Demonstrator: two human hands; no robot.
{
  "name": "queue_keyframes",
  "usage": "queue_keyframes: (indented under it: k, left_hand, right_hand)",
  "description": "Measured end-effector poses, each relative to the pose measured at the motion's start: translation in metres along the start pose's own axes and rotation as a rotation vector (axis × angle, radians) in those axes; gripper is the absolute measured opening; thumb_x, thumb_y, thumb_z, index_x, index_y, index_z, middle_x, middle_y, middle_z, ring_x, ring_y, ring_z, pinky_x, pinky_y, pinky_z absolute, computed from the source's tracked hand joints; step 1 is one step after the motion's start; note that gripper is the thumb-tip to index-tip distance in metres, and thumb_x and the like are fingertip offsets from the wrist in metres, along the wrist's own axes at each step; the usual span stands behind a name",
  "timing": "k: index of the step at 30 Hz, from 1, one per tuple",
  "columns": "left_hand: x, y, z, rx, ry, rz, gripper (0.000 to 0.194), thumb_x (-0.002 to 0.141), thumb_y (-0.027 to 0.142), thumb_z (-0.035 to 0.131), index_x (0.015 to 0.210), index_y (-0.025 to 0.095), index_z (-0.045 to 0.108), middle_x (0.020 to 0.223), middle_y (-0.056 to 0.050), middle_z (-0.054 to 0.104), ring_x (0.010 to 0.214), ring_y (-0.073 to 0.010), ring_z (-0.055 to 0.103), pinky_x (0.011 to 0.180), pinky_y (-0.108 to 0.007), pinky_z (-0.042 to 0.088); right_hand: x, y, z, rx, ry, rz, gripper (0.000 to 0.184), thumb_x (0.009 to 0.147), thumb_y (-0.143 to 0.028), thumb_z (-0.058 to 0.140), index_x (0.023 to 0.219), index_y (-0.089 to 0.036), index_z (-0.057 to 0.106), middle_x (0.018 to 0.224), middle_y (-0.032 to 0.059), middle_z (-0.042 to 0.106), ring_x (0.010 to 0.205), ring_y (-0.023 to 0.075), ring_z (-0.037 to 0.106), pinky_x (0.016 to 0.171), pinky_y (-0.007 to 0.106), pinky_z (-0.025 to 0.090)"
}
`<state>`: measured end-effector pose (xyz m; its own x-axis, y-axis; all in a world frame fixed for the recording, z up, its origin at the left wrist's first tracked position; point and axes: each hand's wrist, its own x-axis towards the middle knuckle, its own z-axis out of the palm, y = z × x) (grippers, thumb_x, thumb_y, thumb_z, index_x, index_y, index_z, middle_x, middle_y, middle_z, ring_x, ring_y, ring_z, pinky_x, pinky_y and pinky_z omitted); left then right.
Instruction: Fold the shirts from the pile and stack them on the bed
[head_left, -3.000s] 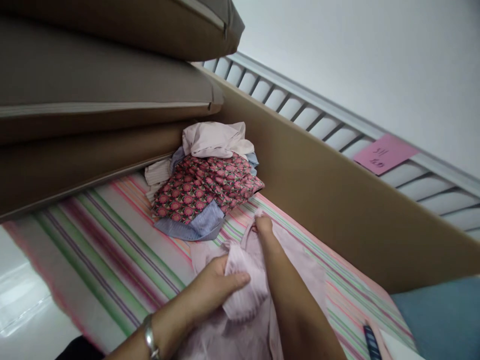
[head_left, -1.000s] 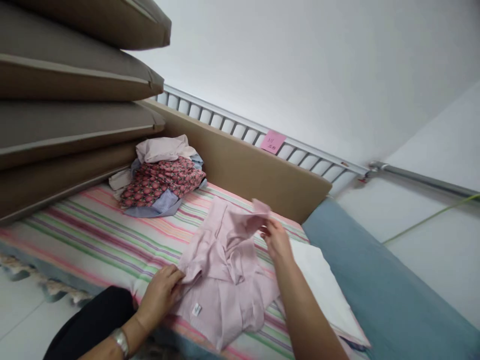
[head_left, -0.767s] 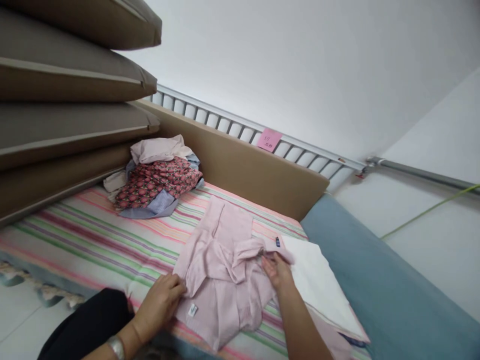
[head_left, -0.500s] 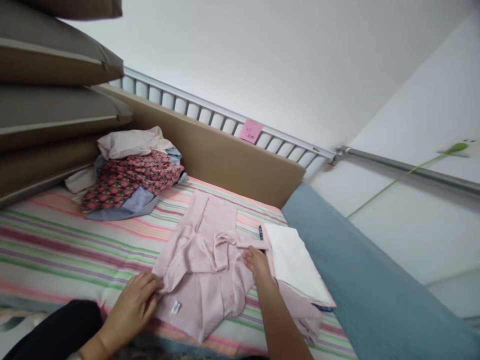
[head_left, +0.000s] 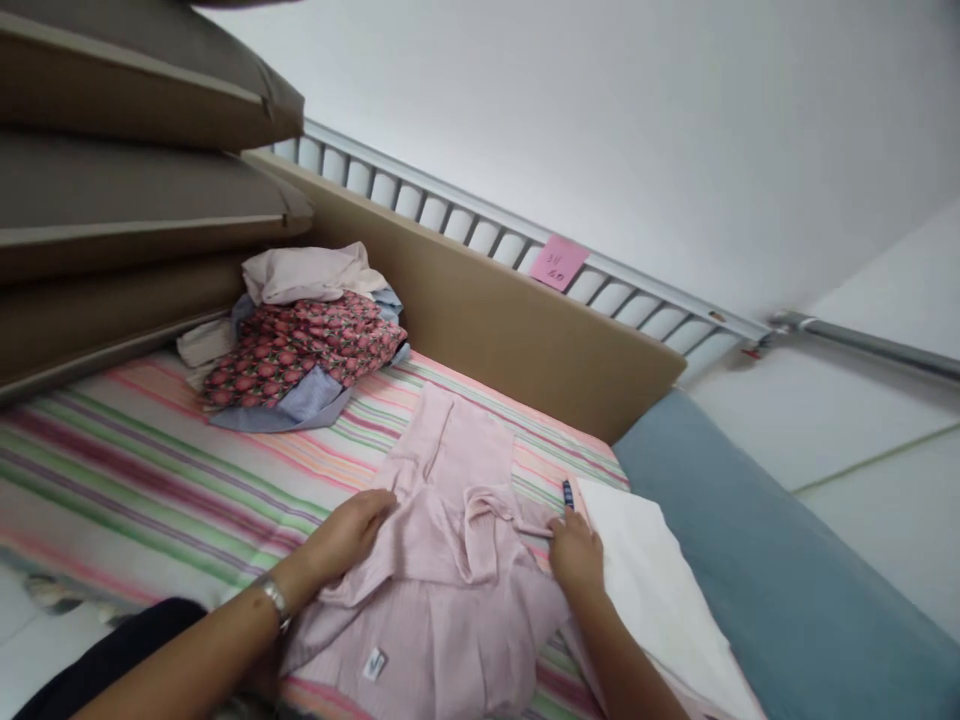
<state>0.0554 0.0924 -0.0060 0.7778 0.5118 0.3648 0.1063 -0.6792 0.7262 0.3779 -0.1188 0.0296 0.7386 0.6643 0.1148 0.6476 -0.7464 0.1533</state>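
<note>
A pale pink garment [head_left: 450,640] with a small white label lies spread on a striped cloth [head_left: 172,470], its middle rumpled into loose folds. My left hand [head_left: 354,530], a metal band at its wrist, is closed on the garment's left edge. At the opposite side my right hand [head_left: 576,548] pinches a narrow strip of the same pink fabric. Just beyond the right hand lies a folded white cloth [head_left: 652,560], with a dark patterned edge showing at its upper left corner. My right forearm covers part of the pink fabric beside it.
A heap of clothes with a red floral piece [head_left: 300,345] sits at the back left, against stacked brown cushions [head_left: 142,190]. Behind runs a tan board [head_left: 480,310], with a white radiator and a pink note [head_left: 559,262] above it. A blue-grey padded surface [head_left: 750,530] borders the right.
My left hand has moved from the garment's lower left edge farther up along its left side. My right hand still holds the strip. The view has shifted left.
</note>
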Motion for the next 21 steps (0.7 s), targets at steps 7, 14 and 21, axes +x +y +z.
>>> queue_keyframes:
  k: [7, 14, 21]
  left_hand:
    - [-0.007, -0.019, 0.013, 0.116, -0.010, 0.054, 0.033, 0.092, 0.030, 0.040, 0.116, 0.020, 0.060, 0.121, -0.009, 0.061, 0.113, -0.0212, 0.055, 0.101, -0.039, 0.042]
    - [-0.008, -0.021, 0.017, 0.166, 0.000, 0.060, 0.034, 0.093, 0.030, 0.038, 0.116, 0.020, 0.060, 0.123, -0.008, 0.060, 0.116, -0.0204, 0.053, 0.102, -0.040, 0.041]
    - [-0.007, -0.015, 0.014, 0.179, -0.026, 0.060, 0.034, 0.094, 0.028, 0.037, 0.118, 0.021, 0.060, 0.125, -0.008, 0.059, 0.119, -0.0212, 0.051, 0.102, -0.041, 0.040]
  right_hand:
    - [0.045, 0.029, -0.076, -0.077, 0.227, -0.008, 0.034, 0.079, -0.012, 0.034, 0.097, -0.019, 0.062, 0.110, 0.0109, 0.061, 0.104, 0.0225, 0.054, 0.084, 0.035, 0.037]
    - [0.056, 0.053, -0.179, -0.074, 0.367, 0.059, 0.028, 0.075, -0.011, 0.037, 0.089, -0.017, 0.061, 0.091, 0.0107, 0.064, 0.086, 0.0215, 0.056, 0.067, 0.030, 0.034]
    - [0.071, 0.102, -0.223, 0.039, 0.214, 0.284, 0.014, 0.076, -0.019, 0.050, 0.078, -0.022, 0.063, 0.075, 0.0115, 0.064, 0.065, 0.0212, 0.054, 0.063, 0.033, 0.037]
